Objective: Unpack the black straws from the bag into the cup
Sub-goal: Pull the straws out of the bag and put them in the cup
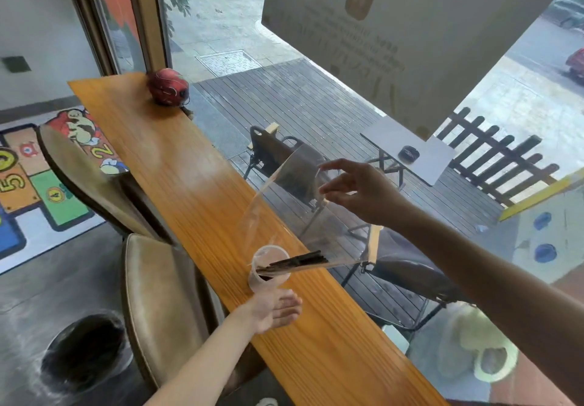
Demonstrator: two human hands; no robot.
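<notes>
Along the wooden counter (196,184) that runs from upper left to lower centre of the head view, a translucent cup (268,268) stands at about mid-frame, slightly below centre. Right hand (357,192), right of centre, pinches the upper edge of a clear plastic bag (300,216) between thumb and fingertips, other fingers spread; the bag hangs tilted, its low end over the cup. Black straws (294,263) lie bunched at the bag's bottom edge, their left ends over the cup's rim and reaching into its mouth; dark straw ends show inside the cup. Left hand (275,311), just below the cup, has its fingers straight and relaxed, palm turned toward the cup, holding nothing; whether it touches the cup's base cannot be told. Red helmet (169,86) sits at the counter's far end, upper left. Two tan padded chairs (151,304) stand against the counter's left side. Beyond the glass, upper right, a small outdoor table (410,149) stands on decking.
</notes>
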